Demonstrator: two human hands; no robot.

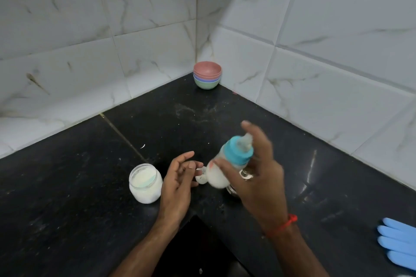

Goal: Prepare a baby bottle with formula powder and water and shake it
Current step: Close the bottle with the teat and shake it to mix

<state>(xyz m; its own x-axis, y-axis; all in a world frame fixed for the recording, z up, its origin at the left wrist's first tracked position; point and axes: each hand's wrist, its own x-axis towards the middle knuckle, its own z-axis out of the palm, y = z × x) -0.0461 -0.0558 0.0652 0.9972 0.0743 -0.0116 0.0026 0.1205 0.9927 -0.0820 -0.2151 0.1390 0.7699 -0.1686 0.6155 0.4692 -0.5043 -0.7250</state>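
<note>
The small clear plastic baby bottle with a teal screw collar and pale silicone teat (227, 164) is in the air above the black stone counter (90, 186), tilted with its teat up and to the right, and held in the right hand (254, 177). That hand wraps the bottle's body just under the collar, thumb across the front and index finger stretched up beside the teat. The bottle is blurred, so it is probably being shaken. White liquid fills its lower part.

It looks light and rigid, so a moderate squeeze should do. The smooth wall may be slippery if wet, and the soft teat is no place to grip; the body below the collar is the sound hold, with a finger over the teat against leaks.

The left hand (177, 184) is loosely open and holds nothing, between the bottle and the open glass jar of white formula powder (145, 183) standing on the counter.
</note>
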